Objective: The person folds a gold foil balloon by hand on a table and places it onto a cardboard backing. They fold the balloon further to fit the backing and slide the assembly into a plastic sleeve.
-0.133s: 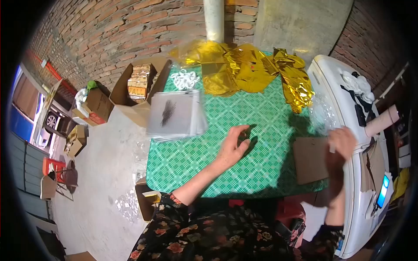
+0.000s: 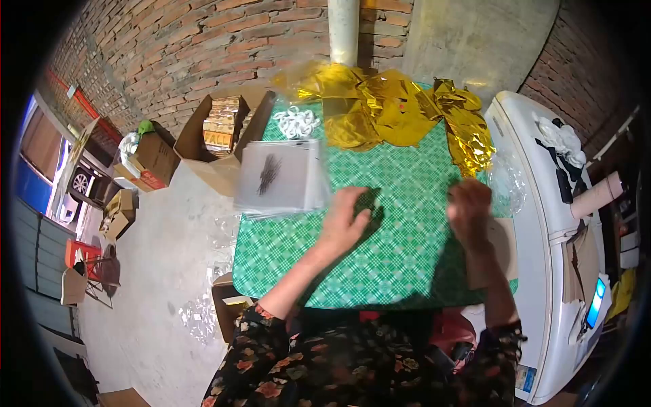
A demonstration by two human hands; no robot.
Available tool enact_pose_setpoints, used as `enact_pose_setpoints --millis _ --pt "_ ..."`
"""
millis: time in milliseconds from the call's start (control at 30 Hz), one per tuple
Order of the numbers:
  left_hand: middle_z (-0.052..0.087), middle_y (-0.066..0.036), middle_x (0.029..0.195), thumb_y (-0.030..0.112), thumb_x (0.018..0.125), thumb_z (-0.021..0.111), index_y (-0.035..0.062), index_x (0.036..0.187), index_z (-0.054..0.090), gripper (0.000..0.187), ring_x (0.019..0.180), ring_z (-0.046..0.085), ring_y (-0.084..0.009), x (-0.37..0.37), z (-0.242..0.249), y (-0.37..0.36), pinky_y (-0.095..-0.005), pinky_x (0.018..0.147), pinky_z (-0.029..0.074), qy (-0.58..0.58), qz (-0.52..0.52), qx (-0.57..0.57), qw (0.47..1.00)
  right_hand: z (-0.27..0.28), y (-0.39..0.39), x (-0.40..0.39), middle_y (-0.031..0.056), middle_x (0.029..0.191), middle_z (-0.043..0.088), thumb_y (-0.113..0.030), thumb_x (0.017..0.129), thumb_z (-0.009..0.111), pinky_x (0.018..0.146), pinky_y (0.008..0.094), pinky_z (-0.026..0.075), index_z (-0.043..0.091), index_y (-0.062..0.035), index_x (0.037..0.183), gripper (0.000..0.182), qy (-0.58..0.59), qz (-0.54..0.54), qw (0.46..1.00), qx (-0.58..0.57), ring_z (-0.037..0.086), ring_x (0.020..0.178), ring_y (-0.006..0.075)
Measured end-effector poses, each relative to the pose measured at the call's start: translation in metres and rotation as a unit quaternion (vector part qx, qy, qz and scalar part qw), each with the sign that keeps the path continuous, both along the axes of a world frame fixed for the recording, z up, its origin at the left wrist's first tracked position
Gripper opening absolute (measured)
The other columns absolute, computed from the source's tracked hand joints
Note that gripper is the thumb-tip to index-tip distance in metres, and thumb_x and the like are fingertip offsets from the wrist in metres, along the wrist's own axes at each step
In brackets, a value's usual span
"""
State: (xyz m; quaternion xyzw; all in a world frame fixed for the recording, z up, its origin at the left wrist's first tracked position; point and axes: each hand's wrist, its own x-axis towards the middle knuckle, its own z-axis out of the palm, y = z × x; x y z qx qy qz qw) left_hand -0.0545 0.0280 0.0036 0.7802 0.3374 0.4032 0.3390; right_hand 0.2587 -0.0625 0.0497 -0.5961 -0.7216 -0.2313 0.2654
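Note:
My left hand (image 2: 344, 222) hovers low over the green checked tablecloth (image 2: 400, 237), thumb and curled fingers apart with nothing between them. Beside it on the left lies a stack of clear plastic bags (image 2: 295, 186) bearing a dark scribble-like mark. My right hand (image 2: 469, 211) is above the right part of the table, its fingers bent and smeared by motion, so I cannot tell what they hold. Behind the right wrist, partly covered, a flat brown cardboard piece (image 2: 502, 247) lies at the table's right edge.
Shiny gold foil sheets (image 2: 403, 112) spread along the back, with a white chain-like coil (image 2: 296, 123) left of them. An open carton of small packs (image 2: 224, 129) stands left of the table. A white appliance (image 2: 536, 230) borders the right side, beside crumpled clear plastic (image 2: 507, 178).
My right hand has swung left, off the cardboard's right side and in over the tablecloth. My left hand has shifted slightly left, towards the plastic bags. The whole view has turned a little.

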Motion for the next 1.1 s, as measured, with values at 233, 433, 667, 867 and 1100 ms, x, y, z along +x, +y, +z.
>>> enact_pose_setpoints --millis 233,433,667,867,1100 --pt "0.045 -0.024 0.151 0.021 0.085 0.075 0.0045 0.142 0.052 0.064 0.143 0.04 -0.042 -0.085 -0.021 0.05 -0.055 0.116 0.032 0.194 0.163 0.116 0.96 -0.053 0.126 -0.022 0.0123 0.134 0.061 -0.029 0.089 0.075 0.1 0.0484 0.043 0.061 -0.0057 0.132 0.051 -0.039 -0.03 0.997 -0.058 0.056 0.126 0.0308" --pt "0.045 -0.024 0.151 0.025 0.088 0.076 0.0044 0.142 0.054 0.062 0.146 0.037 -0.043 -0.103 -0.038 0.069 -0.0562 0.118 0.029 0.237 0.205 0.136 0.94 -0.074 0.191 -0.011 0.014 0.137 0.062 -0.031 0.092 0.073 0.099 0.0471 0.044 0.06 -0.0061 0.136 0.052 -0.028 -0.064 0.996 -0.046 0.056 0.129 0.0312" --pt "0.047 -0.023 0.15 0.03 0.089 0.076 0.0068 0.141 0.056 0.06 0.145 0.038 -0.0426 -0.098 -0.046 0.073 -0.0564 0.117 0.03 0.26 0.201 0.164 0.93 -0.087 0.222 0.003 0.0111 0.103 0.071 -0.017 0.091 0.068 0.088 0.0446 0.051 0.067 -0.0053 0.107 0.02 -0.082 -0.04 0.991 -0.1 0.069 0.098 0.0308" --pt "0.044 -0.024 0.152 0.033 0.091 0.073 0.0076 0.144 0.055 0.061 0.147 0.036 -0.0428 -0.06 -0.019 0.081 -0.0564 0.117 0.029 0.26 0.164 0.133 0.942 -0.087 0.22 0.0 0.0129 0.086 0.068 -0.008 0.084 0.064 0.073 0.0418 0.055 0.06 -0.0066 0.089 0.007 -0.182 -0.004 0.981 -0.061 0.07 0.085 0.0301" --pt "0.045 -0.024 0.151 0.027 0.093 0.074 0.0049 0.146 0.051 0.062 0.144 0.04 -0.0408 0.021 0.003 0.1 -0.052 0.118 0.033 0.197 0.046 0.14 0.969 -0.088 0.233 0.017 0.0121 0.078 0.067 -0.011 0.087 0.068 0.063 0.0451 0.055 0.058 -0.0077 0.089 0.011 -0.053 0.021 0.998 -0.039 0.07 0.074 0.0329"
